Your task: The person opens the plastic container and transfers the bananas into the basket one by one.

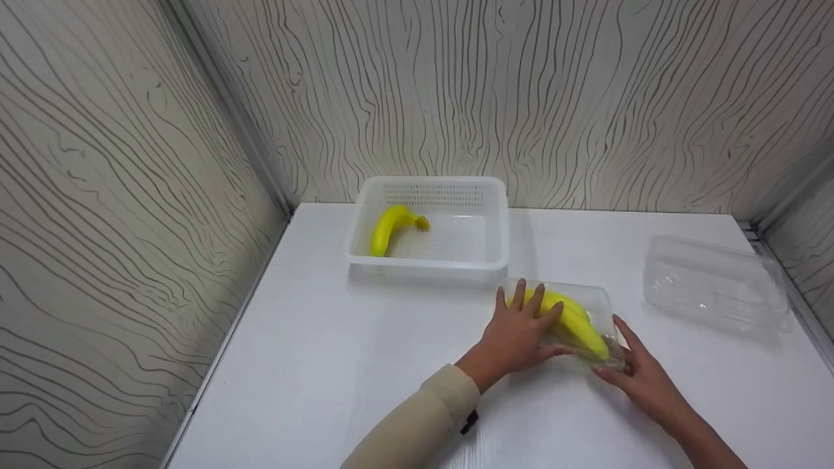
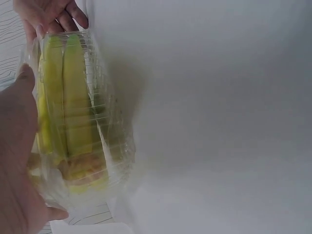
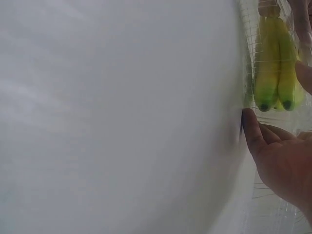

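Note:
A clear plastic fruit box (image 1: 594,296) with yellow bananas (image 1: 573,326) inside sits toward the front right of the white table. Two green-tipped bananas (image 2: 77,97) show side by side through its ribbed wall in the left wrist view. My left hand (image 1: 519,332) lies across the box's left part, fingers spread over the top and thumb along the near side. At the right end, my right hand (image 1: 645,378) holds the box between thumb and fingers. In the right wrist view, that hand's fingers (image 3: 253,134) touch the box's end, below the banana tips. Whether the lid is fastened cannot be told.
Behind the box, toward the left, stands a white perforated basket (image 1: 427,264) with a single banana (image 1: 386,231) in it. Another clear plastic box (image 1: 717,286) lies near the table's right edge. Wood-patterned panels (image 1: 456,98) enclose the table (image 1: 293,365) at the back and sides.

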Demonstrator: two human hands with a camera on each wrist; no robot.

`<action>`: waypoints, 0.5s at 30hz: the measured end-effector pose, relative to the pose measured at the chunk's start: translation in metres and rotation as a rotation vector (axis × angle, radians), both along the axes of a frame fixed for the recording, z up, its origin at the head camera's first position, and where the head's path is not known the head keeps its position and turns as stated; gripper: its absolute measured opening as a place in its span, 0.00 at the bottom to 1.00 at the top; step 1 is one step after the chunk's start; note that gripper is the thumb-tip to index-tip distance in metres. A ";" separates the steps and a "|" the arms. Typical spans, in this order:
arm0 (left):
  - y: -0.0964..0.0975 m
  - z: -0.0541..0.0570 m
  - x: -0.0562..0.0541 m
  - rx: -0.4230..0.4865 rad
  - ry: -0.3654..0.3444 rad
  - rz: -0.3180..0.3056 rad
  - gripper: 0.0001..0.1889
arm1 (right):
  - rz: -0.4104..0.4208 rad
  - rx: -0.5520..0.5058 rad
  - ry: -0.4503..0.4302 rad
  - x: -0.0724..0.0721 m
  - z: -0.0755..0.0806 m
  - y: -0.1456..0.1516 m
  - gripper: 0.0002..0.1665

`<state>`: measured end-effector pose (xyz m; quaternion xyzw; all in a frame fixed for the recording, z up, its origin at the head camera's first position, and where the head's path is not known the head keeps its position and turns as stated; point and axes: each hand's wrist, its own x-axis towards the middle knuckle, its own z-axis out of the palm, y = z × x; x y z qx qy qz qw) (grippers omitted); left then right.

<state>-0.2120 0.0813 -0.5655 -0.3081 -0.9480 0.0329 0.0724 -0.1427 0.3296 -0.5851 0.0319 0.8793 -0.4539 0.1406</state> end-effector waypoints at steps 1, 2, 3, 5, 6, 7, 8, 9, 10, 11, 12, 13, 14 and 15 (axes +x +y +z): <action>0.000 0.000 0.000 0.000 0.003 -0.002 0.42 | 0.001 -0.002 -0.003 0.000 0.000 0.000 0.68; 0.000 0.000 0.000 0.000 0.004 -0.002 0.42 | 0.001 -0.006 -0.006 0.000 0.001 0.000 0.68; 0.000 0.001 0.000 -0.003 0.006 -0.003 0.42 | 0.002 -0.011 -0.010 0.000 0.001 0.000 0.68; 0.000 0.002 0.001 -0.003 0.007 -0.002 0.42 | 0.000 -0.015 -0.021 0.000 0.002 0.000 0.68; 0.000 0.002 0.001 -0.005 0.008 -0.002 0.41 | -0.001 -0.018 -0.027 0.000 0.002 0.000 0.69; 0.000 0.002 0.001 -0.006 0.010 -0.002 0.41 | -0.002 -0.019 -0.032 0.000 0.003 0.000 0.69; 0.000 0.002 0.001 -0.004 0.011 -0.002 0.41 | -0.004 -0.019 -0.038 0.000 0.004 0.000 0.69; 0.000 0.002 0.001 -0.006 0.014 -0.002 0.41 | -0.005 -0.018 -0.044 0.000 0.004 0.000 0.69; 0.000 0.002 0.001 -0.005 0.015 -0.002 0.41 | -0.007 -0.019 -0.048 0.000 0.004 0.000 0.69; 0.001 0.001 0.000 -0.007 0.017 -0.002 0.41 | -0.008 -0.021 -0.052 0.000 0.005 0.000 0.69; 0.001 0.001 0.000 -0.011 0.017 -0.001 0.41 | -0.009 -0.024 -0.054 0.000 0.005 0.000 0.69; 0.002 0.001 0.000 -0.014 0.017 0.001 0.41 | -0.009 -0.026 -0.056 0.000 0.004 0.000 0.69; 0.002 0.001 0.000 -0.019 0.015 0.003 0.41 | -0.011 -0.031 -0.059 0.000 0.004 0.000 0.69; 0.002 0.001 0.000 -0.029 0.018 0.004 0.41 | -0.013 -0.035 -0.063 0.000 0.004 0.000 0.69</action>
